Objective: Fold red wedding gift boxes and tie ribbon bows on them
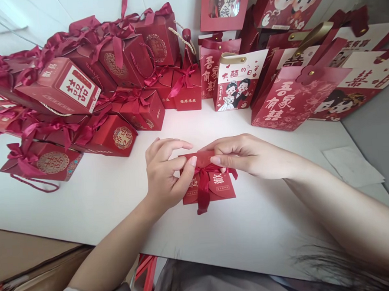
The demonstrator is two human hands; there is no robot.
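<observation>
A small red gift box [225, 194] with white characters and a scalloped flap lies on the white table in front of me. A dark red satin ribbon [203, 193] runs around it, gathered near the top middle, with one tail hanging over the front. My left hand [170, 173] is at the box's left side, thumb and a curled finger closed on the ribbon, index finger raised. From the right, my right hand [239, 156] pinches the ribbon between thumb and index finger. Its other fingers are tucked behind, and parts of the knot are hidden by the fingertips.
On the left is a pile of red ribboned gift boxes [121, 64]. Red and white wedding gift bags [296, 101] stand at the back right, beside a couple-print bag [232, 95]. A white paper [352, 165] lies at right. Cardboard [30, 254] sits below the table's left edge.
</observation>
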